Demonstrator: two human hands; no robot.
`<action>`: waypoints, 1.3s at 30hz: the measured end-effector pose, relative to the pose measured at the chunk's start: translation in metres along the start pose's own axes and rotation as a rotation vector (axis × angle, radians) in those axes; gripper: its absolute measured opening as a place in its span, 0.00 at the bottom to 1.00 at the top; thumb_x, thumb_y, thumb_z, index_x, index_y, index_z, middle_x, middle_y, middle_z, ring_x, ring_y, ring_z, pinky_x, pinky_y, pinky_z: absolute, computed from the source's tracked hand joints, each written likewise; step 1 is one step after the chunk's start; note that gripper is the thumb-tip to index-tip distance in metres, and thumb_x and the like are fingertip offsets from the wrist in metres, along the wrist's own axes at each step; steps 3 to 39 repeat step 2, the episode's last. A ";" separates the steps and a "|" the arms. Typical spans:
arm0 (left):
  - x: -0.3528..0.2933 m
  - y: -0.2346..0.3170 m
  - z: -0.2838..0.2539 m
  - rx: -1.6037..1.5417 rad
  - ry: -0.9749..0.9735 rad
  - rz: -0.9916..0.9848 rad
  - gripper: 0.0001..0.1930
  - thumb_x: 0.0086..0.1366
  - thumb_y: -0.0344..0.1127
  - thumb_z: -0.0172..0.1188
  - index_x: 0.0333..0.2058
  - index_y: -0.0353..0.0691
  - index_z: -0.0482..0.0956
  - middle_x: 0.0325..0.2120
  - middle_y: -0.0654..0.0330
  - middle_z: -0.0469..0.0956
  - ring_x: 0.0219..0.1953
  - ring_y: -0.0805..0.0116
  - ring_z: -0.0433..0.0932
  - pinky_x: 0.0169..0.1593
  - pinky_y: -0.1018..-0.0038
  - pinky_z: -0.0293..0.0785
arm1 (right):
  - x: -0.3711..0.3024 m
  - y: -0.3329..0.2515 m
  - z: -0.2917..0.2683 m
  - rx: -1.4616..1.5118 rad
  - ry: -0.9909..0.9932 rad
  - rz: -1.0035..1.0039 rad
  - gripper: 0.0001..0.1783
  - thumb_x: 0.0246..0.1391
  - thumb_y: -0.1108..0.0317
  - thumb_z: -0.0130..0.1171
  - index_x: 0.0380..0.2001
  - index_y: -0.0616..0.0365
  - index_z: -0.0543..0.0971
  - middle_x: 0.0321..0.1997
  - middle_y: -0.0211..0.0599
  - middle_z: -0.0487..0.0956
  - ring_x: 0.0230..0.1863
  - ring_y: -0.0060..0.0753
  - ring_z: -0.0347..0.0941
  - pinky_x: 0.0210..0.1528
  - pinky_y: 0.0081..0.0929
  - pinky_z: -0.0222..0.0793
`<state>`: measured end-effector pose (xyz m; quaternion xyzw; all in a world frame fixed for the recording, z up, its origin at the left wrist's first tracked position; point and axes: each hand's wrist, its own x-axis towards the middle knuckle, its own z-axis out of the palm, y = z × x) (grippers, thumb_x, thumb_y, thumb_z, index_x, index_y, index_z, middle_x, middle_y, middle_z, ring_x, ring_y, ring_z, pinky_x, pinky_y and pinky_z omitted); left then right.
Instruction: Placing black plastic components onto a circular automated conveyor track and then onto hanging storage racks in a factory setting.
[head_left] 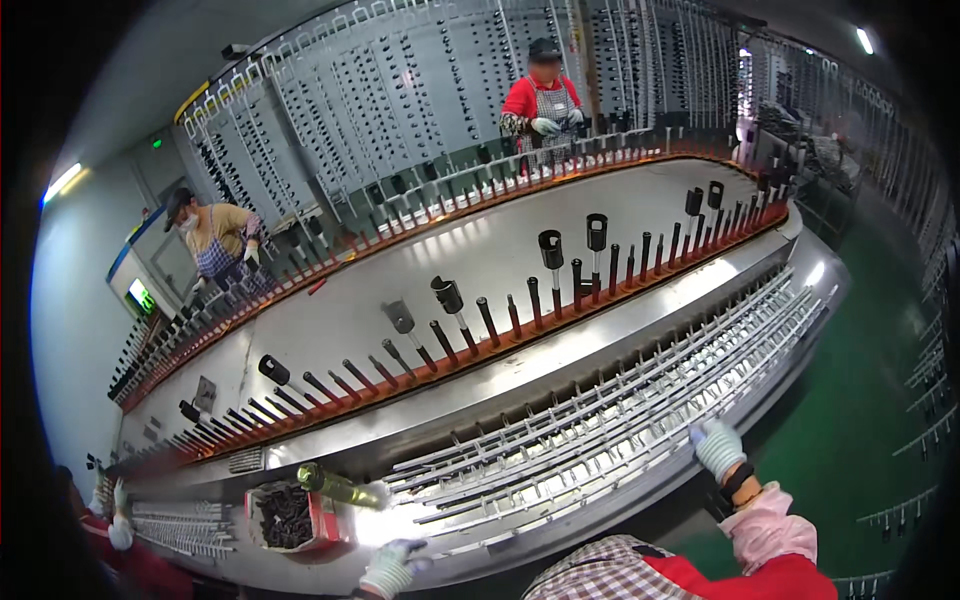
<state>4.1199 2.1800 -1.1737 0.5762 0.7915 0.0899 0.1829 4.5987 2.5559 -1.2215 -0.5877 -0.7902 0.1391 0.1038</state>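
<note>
- Reaching out on both sides, the person in gloves leans over a long steel bench [640,330]: the left hand [392,566] rests flat at the near edge, fingers loosely spread and closed on nothing that shows.
- Over on the other side, the right hand [720,447] sits at the near rim of the rod rack [600,440]; fingers curled at the rod ends, but whether it pinches one I cannot tell.
- Those pale metal rods lie side by side in slotted rows, all pointing the same way, likely so each one can be lifted singly without tangling.
- Beyond them runs an orange rail [500,345] studded with upright black pegs [490,322], evenly spaced; a few carry black cylindrical caps [551,249] set on top, held upright and apart from each other.
- Just beside the left hand stands a red box [325,520], open on top and lined with pale paper, heaped with small dark parts [287,515]; it is near enough to grab from.
- A brass-yellow bottle [340,487] lies tilted against that box.
- Far side: a worker in red with an apron [545,100] faces the rail, another in a tan top [215,240] stands at the left bend.
- A small lit green screen [138,295] glows on the wall cabinet at the left; a green lamp [156,143] sits above it.
</note>
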 end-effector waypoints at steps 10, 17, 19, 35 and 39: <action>0.009 -0.002 0.002 -0.396 -0.044 -0.239 0.28 0.53 0.54 0.62 0.47 0.41 0.75 0.41 0.47 0.76 0.45 0.55 0.75 0.52 0.61 0.68 | 0.048 -0.030 -0.022 0.287 0.151 -0.280 0.22 0.56 0.48 0.47 0.32 0.55 0.79 0.30 0.45 0.81 0.33 0.44 0.78 0.36 0.45 0.71; 0.009 -0.002 0.002 -0.396 -0.044 -0.239 0.28 0.53 0.54 0.62 0.47 0.41 0.75 0.41 0.47 0.76 0.45 0.55 0.75 0.52 0.61 0.68 | 0.048 -0.030 -0.022 0.287 0.151 -0.280 0.22 0.56 0.48 0.47 0.32 0.55 0.79 0.30 0.45 0.81 0.33 0.44 0.78 0.36 0.45 0.71; 0.009 -0.002 0.002 -0.396 -0.044 -0.239 0.28 0.53 0.54 0.62 0.47 0.41 0.75 0.41 0.47 0.76 0.45 0.55 0.75 0.52 0.61 0.68 | 0.048 -0.030 -0.022 0.287 0.151 -0.280 0.22 0.56 0.48 0.47 0.32 0.55 0.79 0.30 0.45 0.81 0.33 0.44 0.78 0.36 0.45 0.71; 0.009 -0.002 0.002 -0.396 -0.044 -0.239 0.28 0.53 0.54 0.62 0.47 0.41 0.75 0.41 0.47 0.76 0.45 0.55 0.75 0.52 0.61 0.68 | 0.048 -0.030 -0.022 0.287 0.151 -0.280 0.22 0.56 0.48 0.47 0.32 0.55 0.79 0.30 0.45 0.81 0.33 0.44 0.78 0.36 0.45 0.71; 0.009 -0.002 0.002 -0.396 -0.044 -0.239 0.28 0.53 0.54 0.62 0.47 0.41 0.75 0.41 0.47 0.76 0.45 0.55 0.75 0.52 0.61 0.68 | 0.048 -0.030 -0.022 0.287 0.151 -0.280 0.22 0.56 0.48 0.47 0.32 0.55 0.79 0.30 0.45 0.81 0.33 0.44 0.78 0.36 0.45 0.71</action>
